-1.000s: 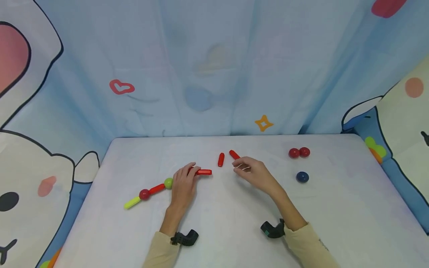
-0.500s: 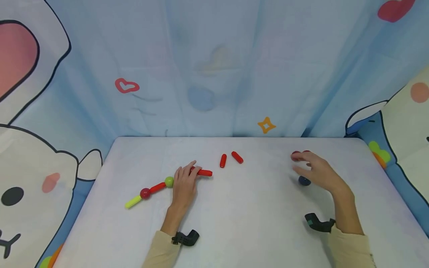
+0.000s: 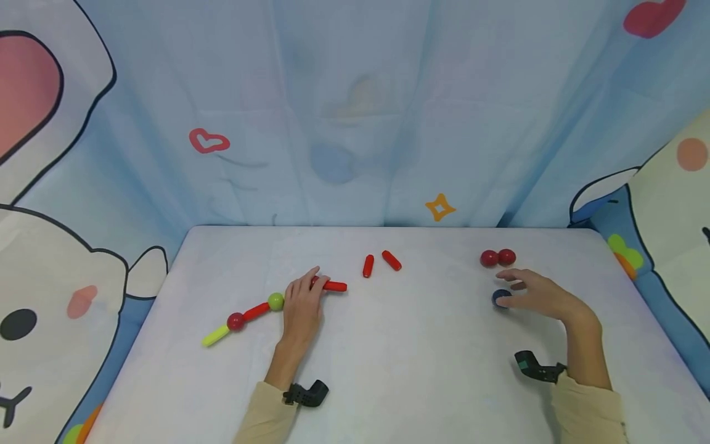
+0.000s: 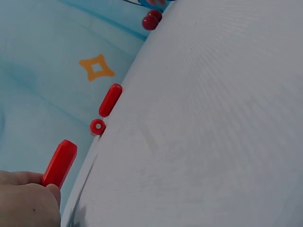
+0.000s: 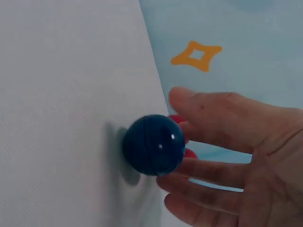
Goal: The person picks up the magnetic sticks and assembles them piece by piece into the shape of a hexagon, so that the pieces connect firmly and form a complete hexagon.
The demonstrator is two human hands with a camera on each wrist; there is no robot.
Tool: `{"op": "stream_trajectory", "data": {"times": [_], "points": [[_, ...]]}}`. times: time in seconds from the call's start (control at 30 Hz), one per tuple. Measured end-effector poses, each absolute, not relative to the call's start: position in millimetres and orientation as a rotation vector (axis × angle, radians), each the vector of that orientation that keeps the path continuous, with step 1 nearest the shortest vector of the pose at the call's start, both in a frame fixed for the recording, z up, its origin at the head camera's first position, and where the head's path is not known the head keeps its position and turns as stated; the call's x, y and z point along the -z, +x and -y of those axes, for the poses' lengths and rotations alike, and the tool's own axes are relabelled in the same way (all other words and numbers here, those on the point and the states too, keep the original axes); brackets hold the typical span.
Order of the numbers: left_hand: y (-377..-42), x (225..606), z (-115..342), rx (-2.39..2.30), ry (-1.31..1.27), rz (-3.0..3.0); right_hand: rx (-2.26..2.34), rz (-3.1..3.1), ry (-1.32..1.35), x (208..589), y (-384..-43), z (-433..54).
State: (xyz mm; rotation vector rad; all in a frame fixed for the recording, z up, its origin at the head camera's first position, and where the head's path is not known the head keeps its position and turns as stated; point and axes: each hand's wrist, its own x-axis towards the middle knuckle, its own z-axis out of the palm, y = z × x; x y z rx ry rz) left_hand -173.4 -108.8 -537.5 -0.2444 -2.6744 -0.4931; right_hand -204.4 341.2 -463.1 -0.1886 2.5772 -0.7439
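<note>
My left hand [image 3: 301, 311] holds a red stick [image 3: 336, 286] between thumb and fingers; in the left wrist view the stick [image 4: 60, 163] juts out past the fingertips. Left of this hand runs a joined row: a green ball [image 3: 275, 301], a red stick [image 3: 257, 311], a red ball [image 3: 235, 321] and a yellow stick [image 3: 215, 337]. The palm hides the row's part beneath it. At the right, my right hand [image 3: 538, 297] reaches over a dark blue ball [image 3: 500, 296], fingers spread and loosely bent. In the right wrist view thumb and fingers lie beside the ball [image 5: 154, 144].
Two red balls [image 3: 489, 258] sit side by side beyond the blue one. Two loose red sticks [image 3: 368, 266] lie near the table's back middle. The white table [image 3: 410, 357] ends at a blue printed curtain [image 3: 344, 111].
My right hand has left the loose red sticks, swung right to the red balls, then come down toward the blue ball. My left hand has stayed in place with its red stick.
</note>
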Motion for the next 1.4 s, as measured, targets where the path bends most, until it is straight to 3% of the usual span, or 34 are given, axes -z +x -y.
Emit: {"op": "stream_trajectory", "data": {"times": [0.83, 1.4], "points": [[-173.5, 536.8, 109.2, 0.509, -0.251, 2.701, 0.889, -2.770, -0.266, 466.4, -210.3, -317.5], [-173.4, 537.7, 107.7, 0.503, -0.316, 2.796, 1.392, -2.694, -0.553, 472.4, -199.5, -219.5]]}}
